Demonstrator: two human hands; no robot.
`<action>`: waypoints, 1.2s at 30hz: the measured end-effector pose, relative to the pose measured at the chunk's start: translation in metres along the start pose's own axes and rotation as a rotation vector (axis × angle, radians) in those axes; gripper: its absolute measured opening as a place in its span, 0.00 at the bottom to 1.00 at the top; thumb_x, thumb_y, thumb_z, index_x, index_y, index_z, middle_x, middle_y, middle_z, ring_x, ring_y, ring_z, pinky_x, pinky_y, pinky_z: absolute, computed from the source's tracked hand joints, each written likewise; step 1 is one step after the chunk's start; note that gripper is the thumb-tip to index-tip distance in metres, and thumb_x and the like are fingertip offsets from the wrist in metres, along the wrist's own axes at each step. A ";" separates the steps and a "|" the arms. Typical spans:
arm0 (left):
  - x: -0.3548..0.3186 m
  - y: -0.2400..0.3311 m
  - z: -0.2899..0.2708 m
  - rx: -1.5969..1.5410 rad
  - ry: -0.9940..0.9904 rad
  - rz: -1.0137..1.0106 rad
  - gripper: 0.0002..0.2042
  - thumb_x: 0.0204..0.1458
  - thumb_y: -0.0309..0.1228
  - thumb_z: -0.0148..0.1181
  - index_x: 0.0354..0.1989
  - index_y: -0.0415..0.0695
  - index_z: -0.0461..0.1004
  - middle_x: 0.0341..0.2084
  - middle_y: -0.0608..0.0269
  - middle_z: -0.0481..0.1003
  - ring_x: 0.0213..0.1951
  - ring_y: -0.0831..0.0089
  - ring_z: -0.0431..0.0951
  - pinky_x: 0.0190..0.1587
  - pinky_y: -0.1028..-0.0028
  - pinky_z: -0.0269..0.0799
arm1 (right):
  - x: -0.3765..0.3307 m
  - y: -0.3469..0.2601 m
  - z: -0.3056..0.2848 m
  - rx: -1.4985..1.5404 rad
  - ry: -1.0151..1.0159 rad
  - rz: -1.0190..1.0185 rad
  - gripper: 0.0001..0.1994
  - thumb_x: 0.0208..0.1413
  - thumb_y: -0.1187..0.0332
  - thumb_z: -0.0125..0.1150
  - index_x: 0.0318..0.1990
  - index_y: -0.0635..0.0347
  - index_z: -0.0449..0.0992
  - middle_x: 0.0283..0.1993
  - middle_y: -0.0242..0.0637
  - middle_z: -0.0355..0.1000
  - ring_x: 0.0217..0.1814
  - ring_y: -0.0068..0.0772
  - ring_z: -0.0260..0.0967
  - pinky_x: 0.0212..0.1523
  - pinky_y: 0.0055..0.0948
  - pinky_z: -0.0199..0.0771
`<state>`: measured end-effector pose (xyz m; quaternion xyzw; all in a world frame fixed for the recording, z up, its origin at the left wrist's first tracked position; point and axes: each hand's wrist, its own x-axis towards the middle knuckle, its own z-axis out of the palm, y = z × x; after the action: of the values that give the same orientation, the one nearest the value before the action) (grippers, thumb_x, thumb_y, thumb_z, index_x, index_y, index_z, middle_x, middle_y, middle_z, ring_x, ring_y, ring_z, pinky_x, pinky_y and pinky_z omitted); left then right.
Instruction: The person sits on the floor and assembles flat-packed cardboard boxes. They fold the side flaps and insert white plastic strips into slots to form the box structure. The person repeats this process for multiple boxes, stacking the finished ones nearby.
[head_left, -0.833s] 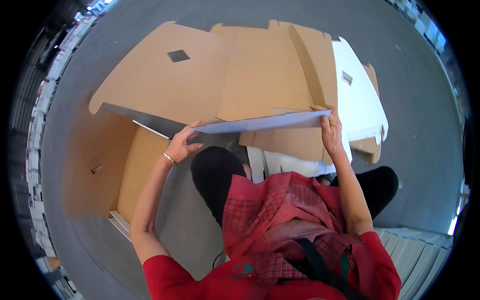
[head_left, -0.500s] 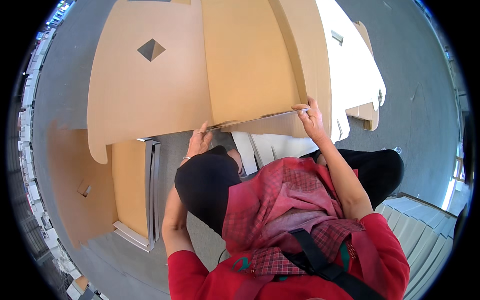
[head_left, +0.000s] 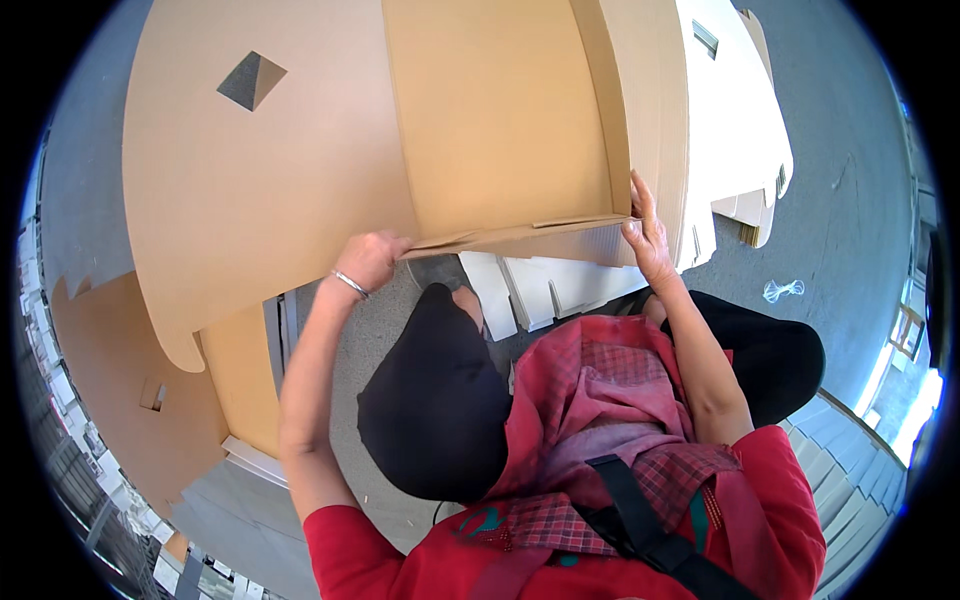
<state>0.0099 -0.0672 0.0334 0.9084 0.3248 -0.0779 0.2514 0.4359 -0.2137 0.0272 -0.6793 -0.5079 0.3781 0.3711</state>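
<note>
**Both hands on the near edge of a big cardboard box**

Grey floor [head_left: 850, 200] spreads under everything, seen from straight above, with flat cardboard lying across it. Raised up in front of the person is a large brown cardboard box [head_left: 480, 110], part-folded, its wide panels filling the upper half of the view. It is held at 2 points along its near lower edge, where a flap [head_left: 530, 237] is bent toward the body.

The left hand [head_left: 372, 260] is clenched around the left end of that flap, fingers curled over the edge, a thin bracelet [head_left: 350, 284] at the wrist. The right hand [head_left: 648, 235] has its grip on the right corner, fingers lying up along the side wall and thumb pressed on the flap. Hands set wide like this likely steady a sheet too broad for 1 hand and keep the fold from springing back.

A diamond-shaped cut-out [head_left: 252, 80] shows in the left panel. Behind the box stands white cardboard [head_left: 735, 110] (its far side is hidden). Flat white pieces [head_left: 545, 285] lie on the floor just under the flap, beside the person's black-trousered knees [head_left: 430, 400]. More brown sheets [head_left: 120, 390] lie at the left, and a scrap of clear plastic [head_left: 783, 290] sits apart at the right. The raised box blocks most of the floor beyond.
</note>
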 end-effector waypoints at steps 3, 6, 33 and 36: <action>0.022 -0.014 -0.023 -0.003 -0.093 0.060 0.06 0.42 0.22 0.55 0.27 0.46 0.77 0.23 0.58 0.73 0.30 0.56 0.76 0.29 0.61 0.71 | -0.002 0.007 0.001 -0.069 -0.053 -0.012 0.41 0.53 0.37 0.50 0.67 0.57 0.56 0.64 0.50 0.61 0.66 0.51 0.59 0.64 0.41 0.57; 0.040 -0.013 -0.026 0.005 -0.148 0.111 0.04 0.40 0.21 0.55 0.21 0.44 0.75 0.22 0.60 0.72 0.29 0.58 0.76 0.28 0.62 0.69 | -0.003 0.008 -0.001 -0.115 -0.096 -0.008 0.40 0.53 0.36 0.50 0.64 0.58 0.61 0.62 0.50 0.63 0.65 0.54 0.59 0.63 0.43 0.58; 0.111 0.014 -0.013 -0.374 -0.728 -0.587 0.15 0.47 0.24 0.51 0.42 0.41 0.80 0.41 0.51 0.79 0.43 0.58 0.79 0.46 0.65 0.74 | 0.030 0.018 0.058 -0.397 0.240 0.458 0.32 0.43 0.38 0.65 0.18 0.66 0.74 0.32 0.44 0.62 0.32 0.47 0.66 0.35 0.45 0.65; 0.097 0.010 -0.011 -0.536 -0.690 -0.566 0.15 0.50 0.29 0.54 0.43 0.38 0.79 0.40 0.51 0.79 0.42 0.61 0.79 0.47 0.67 0.73 | 0.032 0.016 0.057 -0.394 0.233 0.449 0.31 0.42 0.39 0.66 0.17 0.66 0.73 0.33 0.43 0.62 0.34 0.47 0.66 0.35 0.46 0.65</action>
<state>0.0911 -0.0151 0.0176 0.6102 0.4645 -0.3517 0.5369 0.3984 -0.1792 -0.0163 -0.8719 -0.3628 0.2647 0.1953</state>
